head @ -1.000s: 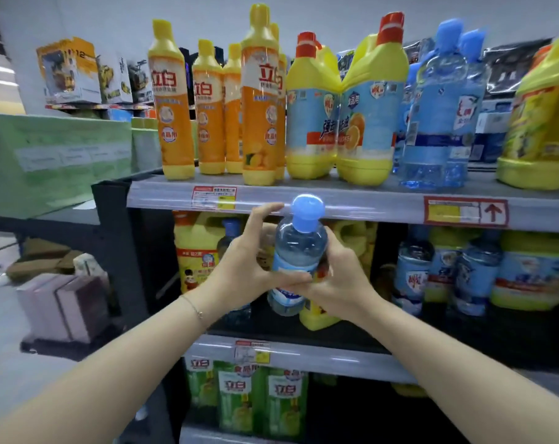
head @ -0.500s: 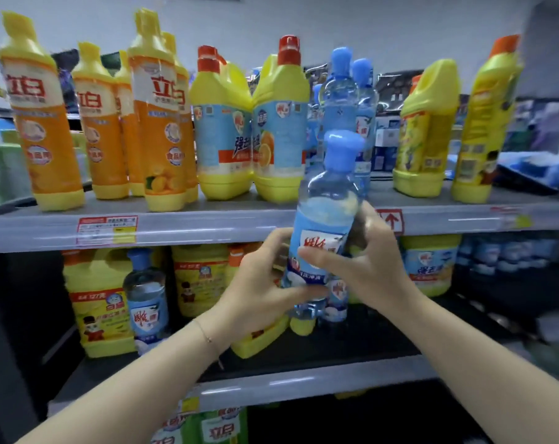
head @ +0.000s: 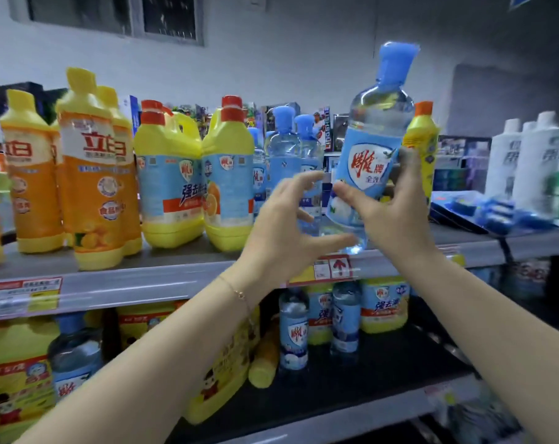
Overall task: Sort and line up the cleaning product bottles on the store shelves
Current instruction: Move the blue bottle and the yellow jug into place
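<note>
Blurrily, left hand [head: 281, 229] splays empty; right hand [head: 390, 213] grips blue-capped bottle [head: 374, 136], covering label's edge.

Cool, bluish light falls evenly from above, and the wall [head: 303, 65] at the top of the frame looks pale and flat. The metal shelf edge [head: 137, 285] carries long white glare streaks; the shelf recess [head: 399, 363] below it lies in shadow. My left hand [head: 281, 225] is smeared by motion blur, its fingertips [head: 315, 177] ghosted. The blue-capped clear bottle [head: 369, 161] shows soft highlights on its shoulder. The white bottles [head: 528, 161] at the right edge are blurred, and the orange bottles [head: 92, 174] at the left lean inward from wide-angle distortion.
</note>
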### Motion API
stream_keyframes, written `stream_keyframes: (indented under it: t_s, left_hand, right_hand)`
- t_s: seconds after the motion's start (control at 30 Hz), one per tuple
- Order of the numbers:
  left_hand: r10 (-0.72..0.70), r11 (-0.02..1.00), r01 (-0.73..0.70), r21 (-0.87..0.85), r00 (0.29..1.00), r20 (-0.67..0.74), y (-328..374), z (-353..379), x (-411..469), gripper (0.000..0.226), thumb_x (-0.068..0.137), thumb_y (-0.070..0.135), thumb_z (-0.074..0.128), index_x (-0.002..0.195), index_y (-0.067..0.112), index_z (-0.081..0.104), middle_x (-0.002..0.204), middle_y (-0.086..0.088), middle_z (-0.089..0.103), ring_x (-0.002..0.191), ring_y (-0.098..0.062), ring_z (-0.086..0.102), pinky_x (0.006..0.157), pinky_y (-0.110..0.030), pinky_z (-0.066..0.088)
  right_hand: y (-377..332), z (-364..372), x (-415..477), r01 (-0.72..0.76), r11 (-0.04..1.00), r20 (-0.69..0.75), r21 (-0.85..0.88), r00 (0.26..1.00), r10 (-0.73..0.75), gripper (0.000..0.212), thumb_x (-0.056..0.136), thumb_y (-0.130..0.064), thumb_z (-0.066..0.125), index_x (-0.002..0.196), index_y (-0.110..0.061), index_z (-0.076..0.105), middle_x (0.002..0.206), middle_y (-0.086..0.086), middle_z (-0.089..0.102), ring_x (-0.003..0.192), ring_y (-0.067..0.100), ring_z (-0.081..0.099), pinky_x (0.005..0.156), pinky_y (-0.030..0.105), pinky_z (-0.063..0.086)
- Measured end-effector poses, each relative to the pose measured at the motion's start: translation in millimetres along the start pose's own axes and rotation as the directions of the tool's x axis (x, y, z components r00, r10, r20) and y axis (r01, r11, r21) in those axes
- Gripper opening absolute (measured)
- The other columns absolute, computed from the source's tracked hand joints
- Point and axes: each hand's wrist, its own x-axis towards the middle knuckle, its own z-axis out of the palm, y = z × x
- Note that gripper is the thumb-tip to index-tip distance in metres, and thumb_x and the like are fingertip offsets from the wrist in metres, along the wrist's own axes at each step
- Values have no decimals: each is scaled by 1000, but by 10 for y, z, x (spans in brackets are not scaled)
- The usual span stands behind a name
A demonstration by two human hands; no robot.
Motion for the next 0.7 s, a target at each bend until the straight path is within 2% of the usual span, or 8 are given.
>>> stream_keyframes:
  t_s: [0.07, 0.13, 0.23, 0.33, 0.53, 0.6, 0.67, 0.7]
  left_hand:
    - [36, 993, -20, 114, 988, -147, -99, -93, 23, 76, 66, 36, 85, 129, 26, 45, 121, 11, 45, 86, -9, 59, 71, -10, 46]
    - [62, 969, 14, 248, 953, -296, -247, -174, 29, 70, 69, 29, 83, 127, 16, 45, 122, 1, 45, 99, -19, 55, 83, -21, 46]
    - [-13, 925, 178, 336, 898, -439, -451, -264, 21, 77, 67, 31, 83, 129, 12, 41, 128, -8, 41, 117, -25, 41, 101, -35, 36]
    - [-176, 893, 346, 288, 858, -482, -604, -326, 52, 96, 62, 38, 86, 135, 14, 30, 135, -10, 32, 123, -25, 33, 104, -35, 29]
    - [-471, 822, 556, 122, 785, -403, -758, -337, 173, 117, 54, 44, 89, 142, 15, 17, 140, -9, 32, 130, -27, 32, 107, -39, 32]
    - [-510, 814, 575, 81, 775, -374, -793, -331, 186, 120, 52, 44, 90, 142, 15, 16, 138, -9, 34, 129, -27, 35, 107, -41, 35]
    - [-525, 813, 578, 67, 778, -347, -810, -347, 181, 119, 49, 43, 91, 139, 15, 19, 135, -8, 35, 127, -26, 37, 107, -41, 37]
    - [-528, 811, 580, 73, 780, -336, -815, -364, 173, 117, 48, 43, 92, 138, 15, 21, 134, -8, 37, 125, -25, 39, 107, -41, 38]
  right_hand:
    - [125, 84, 107, 6, 998, -19, -59, 1000, -7, 59, 74, -25, 81, 116, -22, 38, 101, -15, 58, 86, -8, 63, 68, 15, 53]
    - [277, 178, 179, 1, 992, -1, -127, 1000, -1, 62, 76, -27, 79, 120, -18, 37, 102, -16, 57, 87, -3, 63, 69, 17, 54]
    - [487, 336, 246, -40, 980, 19, -197, 999, 45, 62, 77, -30, 78, 120, -16, 36, 105, -7, 57, 89, 11, 62, 72, 29, 56]
    - [636, 481, 281, -126, 960, 29, -248, 990, 137, 64, 76, -41, 76, 121, -19, 36, 111, -2, 59, 95, 17, 62, 77, 40, 56]
    - [674, 561, 294, -191, 926, 80, -327, 970, 228, 74, 75, -50, 73, 127, -15, 34, 121, 5, 55, 102, 21, 57, 82, 43, 53]
    - [649, 561, 245, -133, 911, -15, -390, 990, 138, 74, 75, -50, 74, 126, -10, 37, 120, 9, 50, 106, 23, 51, 86, 39, 48]
    - [550, 587, 137, 66, 890, -65, -452, 992, -106, 63, 79, -43, 70, 121, -4, 44, 113, 10, 51, 102, 23, 47, 86, 33, 41]
    - [466, 622, 83, 172, 883, -29, -436, 978, -205, 54, 81, -38, 68, 117, -4, 48, 107, 8, 52, 98, 21, 48, 85, 33, 41]
